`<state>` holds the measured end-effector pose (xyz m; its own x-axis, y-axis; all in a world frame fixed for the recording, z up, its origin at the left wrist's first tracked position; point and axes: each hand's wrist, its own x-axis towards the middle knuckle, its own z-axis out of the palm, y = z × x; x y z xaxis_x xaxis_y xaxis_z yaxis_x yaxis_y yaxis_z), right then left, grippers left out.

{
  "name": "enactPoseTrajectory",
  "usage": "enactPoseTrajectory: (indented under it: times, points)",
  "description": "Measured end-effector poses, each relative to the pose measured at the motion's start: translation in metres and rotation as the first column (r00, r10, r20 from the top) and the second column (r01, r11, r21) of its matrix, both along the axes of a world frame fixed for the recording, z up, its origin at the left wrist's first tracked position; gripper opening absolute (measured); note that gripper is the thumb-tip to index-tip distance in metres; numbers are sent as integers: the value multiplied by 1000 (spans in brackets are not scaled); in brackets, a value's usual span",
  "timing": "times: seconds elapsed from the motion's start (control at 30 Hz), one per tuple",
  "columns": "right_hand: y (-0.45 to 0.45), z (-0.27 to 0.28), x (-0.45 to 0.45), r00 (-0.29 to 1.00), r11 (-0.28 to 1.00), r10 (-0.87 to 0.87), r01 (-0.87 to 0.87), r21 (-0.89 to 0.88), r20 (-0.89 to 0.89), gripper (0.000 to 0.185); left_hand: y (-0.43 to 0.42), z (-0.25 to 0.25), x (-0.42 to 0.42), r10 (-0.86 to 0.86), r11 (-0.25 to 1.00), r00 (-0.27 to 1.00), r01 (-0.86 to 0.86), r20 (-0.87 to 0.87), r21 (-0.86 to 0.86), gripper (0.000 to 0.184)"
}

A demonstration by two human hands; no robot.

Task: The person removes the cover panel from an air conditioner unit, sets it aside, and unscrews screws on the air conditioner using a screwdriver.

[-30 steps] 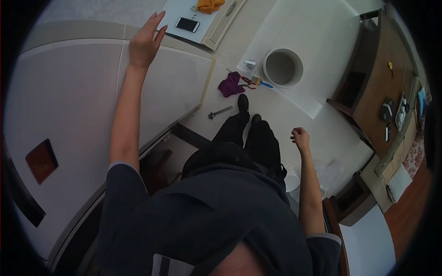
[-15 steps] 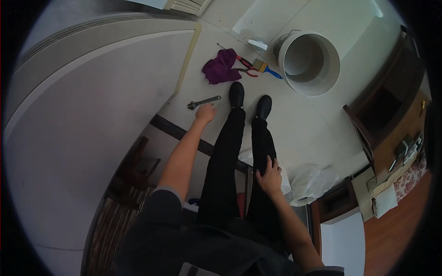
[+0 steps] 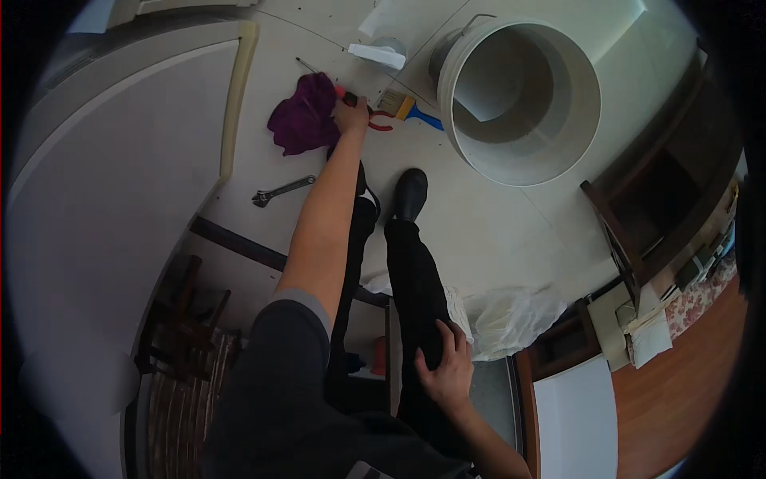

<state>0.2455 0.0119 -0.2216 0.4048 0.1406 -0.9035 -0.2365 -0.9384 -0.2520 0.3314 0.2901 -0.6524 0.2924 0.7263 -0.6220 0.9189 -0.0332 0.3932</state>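
My left hand (image 3: 351,117) is at the screwdriver (image 3: 341,93), left of the bucket (image 3: 576,104); I cannot tell whether it is clamped. Between that hand and the bucket: pliers (image 3: 383,127) and brush (image 3: 408,109). Farther left of the bucket: cloth (image 3: 302,118). My right hand (image 3: 448,374), fingers apart, rests on my leg (image 3: 415,267), nearer me than the bucket.

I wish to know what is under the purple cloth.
A thin metal shaft sticks out beyond the purple cloth and seems to run beneath its top edge toward the red handle by the left hand. Whatever else lies under the cloth is covered, so I cannot tell.
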Motion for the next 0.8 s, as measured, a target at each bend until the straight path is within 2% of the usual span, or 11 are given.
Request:
enactPoseTrajectory:
  times: [0.1,0.17,0.23,0.4,0.43,0.47,0.5,0.53,0.57,0.73,0.8]
  points:
    - [-5,40,-3,999,1000,-2,2,5,39,60,-27,161,14,141,958,980,-99,141,-271,36]
    - [-12,65,-13,999,1000,-3,3,18,37,59,-41,190,-57,90,922,989,-37,119,-386,31]
    - [-21,72,-25,999,1000,3,-3,-4,42,58,-76,328,-64,168,804,986,-126,18,-581,26]
    - [-21,90,-15,896,981,53,-129,145,442,48,-111,549,-87,-283,692,943,329,178,-642,35]
    - [-15,130,32,960,884,-278,241,401,35,45,-118,589,-80,-396,689,891,448,222,-570,42]
    - [-17,140,47,805,690,-483,592,417,-345,46,-127,621,-70,-500,680,828,557,254,-476,53]
    - [-18,151,60,493,438,-544,857,271,-679,46,-139,645,-61,-483,708,834,552,267,-441,53]
    - [-15,193,87,446,425,-517,874,233,-730,47,-153,665,-51,-646,640,687,725,334,-255,55]
    - [-20,216,96,483,444,-486,854,271,-728,47,-168,683,-39,-789,526,510,849,343,-53,57]
    - [-110,283,155,426,216,-726,887,409,-540,26,-219,746,6,-660,573,574,802,485,-168,49]
    - [-165,265,207,572,411,-754,794,448,-323,18,-220,700,-3,-669,676,668,729,327,-107,48]
